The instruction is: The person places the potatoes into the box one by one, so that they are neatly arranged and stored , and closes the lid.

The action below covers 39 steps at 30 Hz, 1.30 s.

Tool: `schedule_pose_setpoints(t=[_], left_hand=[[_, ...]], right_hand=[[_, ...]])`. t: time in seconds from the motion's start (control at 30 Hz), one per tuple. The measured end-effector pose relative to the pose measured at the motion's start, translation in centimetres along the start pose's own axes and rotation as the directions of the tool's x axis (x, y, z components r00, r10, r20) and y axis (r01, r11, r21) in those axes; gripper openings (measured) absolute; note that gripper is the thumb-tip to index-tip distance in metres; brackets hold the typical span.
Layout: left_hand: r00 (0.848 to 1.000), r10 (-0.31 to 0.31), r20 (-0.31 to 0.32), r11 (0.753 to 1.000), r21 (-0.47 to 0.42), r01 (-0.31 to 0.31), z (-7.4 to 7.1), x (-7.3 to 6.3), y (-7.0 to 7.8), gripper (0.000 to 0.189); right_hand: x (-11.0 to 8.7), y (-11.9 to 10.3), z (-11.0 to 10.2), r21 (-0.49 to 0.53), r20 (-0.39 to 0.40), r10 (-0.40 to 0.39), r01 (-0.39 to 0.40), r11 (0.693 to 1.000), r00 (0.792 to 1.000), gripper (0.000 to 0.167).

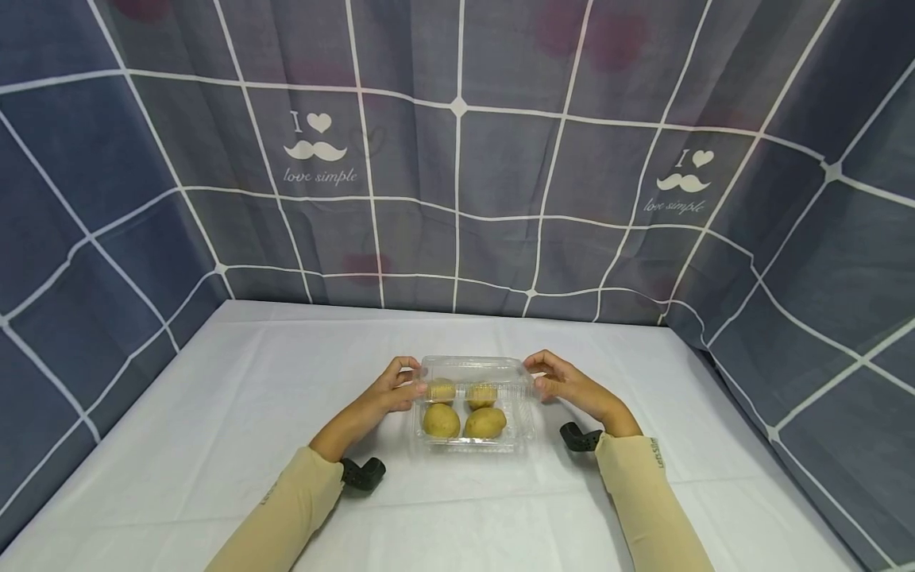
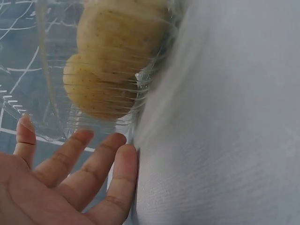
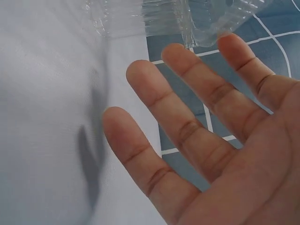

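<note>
Near the table's middle stands a clear plastic clamshell box [image 1: 525, 433], its lid [image 1: 472, 368] tilted up over the back part. Inside it lie several yellow potatoes [image 1: 485, 423], the rear ones seen through the lid. My left hand [image 1: 389, 389] is at the box's left side, the thumb touching the lid's edge and the other fingers [image 2: 101, 164] stretched out, nearly straight, beside the wall. On the opposite side is my right hand [image 1: 568, 385]. Its thumb touches the lid's corner, while the other fingers [image 3: 161, 93] are spread and straight, with nothing between them.
A white cloth [image 1: 300, 357] covers the table. Grey-blue checked curtains [image 1: 500, 175] with white lines stand behind it and along both sides. Each wrist wears a black camera mount, one on the left [image 1: 363, 474] and one on the right [image 1: 579, 437].
</note>
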State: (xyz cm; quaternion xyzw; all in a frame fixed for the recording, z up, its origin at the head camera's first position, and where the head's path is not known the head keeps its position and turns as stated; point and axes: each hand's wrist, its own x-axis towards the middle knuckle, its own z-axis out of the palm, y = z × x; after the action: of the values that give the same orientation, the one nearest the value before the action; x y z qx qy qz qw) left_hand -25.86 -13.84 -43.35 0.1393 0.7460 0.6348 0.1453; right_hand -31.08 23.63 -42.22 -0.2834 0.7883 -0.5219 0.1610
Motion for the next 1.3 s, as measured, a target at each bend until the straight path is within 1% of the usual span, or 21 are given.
schedule_pose_setpoints(t=[0.1, 0.27, 0.37, 0.53, 0.6, 0.77, 0.97, 1.13, 1.3], left_hand=[[1.0, 0.002, 0.011, 1.0, -0.003, -0.002, -0.1, -0.1, 0.1, 0.068], [1.0, -0.002, 0.031, 1.0, -0.03, 0.003, -0.5, 0.0, -0.2, 0.091], [0.999, -0.011, 0.052, 0.999, -0.032, 0.012, -0.8, -0.1, -0.2, 0.099], [0.994, -0.012, 0.104, 0.999, -0.038, 0.016, -1.2, -0.2, -0.3, 0.101], [0.993, -0.01, 0.121, 0.999, -0.034, 0.015, -1.3, -0.3, -0.2, 0.102], [0.99, -0.014, 0.139, 1.0, -0.025, 0.018, -1.4, -0.4, -0.3, 0.109], [0.985, -0.014, 0.17, 1.0, -0.017, 0.017, -1.4, -0.3, -0.8, 0.117], [0.984, 0.002, 0.18, 1.0, -0.008, -0.001, -1.6, -0.3, -1.2, 0.119], [0.981, 0.004, 0.195, 1.0, 0.01, -0.006, -1.7, -0.2, -1.4, 0.118]], right_hand=[[-0.1, -0.1, -0.1, 0.015, 0.014, 0.015, -0.016, 1.0, 1.0, 0.071], [-0.2, -0.4, -0.2, 0.032, 0.04, 0.03, -0.031, 0.999, 0.999, 0.09], [-0.2, -0.5, -0.2, 0.027, 0.053, 0.037, -0.039, 0.999, 0.998, 0.095], [-0.2, -0.9, -0.1, 0.025, 0.068, 0.049, -0.051, 0.998, 0.996, 0.089], [-0.3, -0.9, -0.1, 0.023, 0.084, 0.05, -0.053, 0.998, 0.995, 0.089], [-0.5, -0.9, 0.0, 0.018, 0.132, 0.071, -0.074, 0.997, 0.989, 0.099], [-0.5, -0.9, 0.1, 0.028, 0.164, 0.09, -0.095, 0.995, 0.982, 0.106], [-0.3, -0.9, 0.2, 0.044, 0.197, 0.098, -0.108, 0.993, 0.976, 0.112], [-0.1, -0.7, 0.2, 0.054, 0.226, 0.097, -0.111, 0.992, 0.969, 0.117]])
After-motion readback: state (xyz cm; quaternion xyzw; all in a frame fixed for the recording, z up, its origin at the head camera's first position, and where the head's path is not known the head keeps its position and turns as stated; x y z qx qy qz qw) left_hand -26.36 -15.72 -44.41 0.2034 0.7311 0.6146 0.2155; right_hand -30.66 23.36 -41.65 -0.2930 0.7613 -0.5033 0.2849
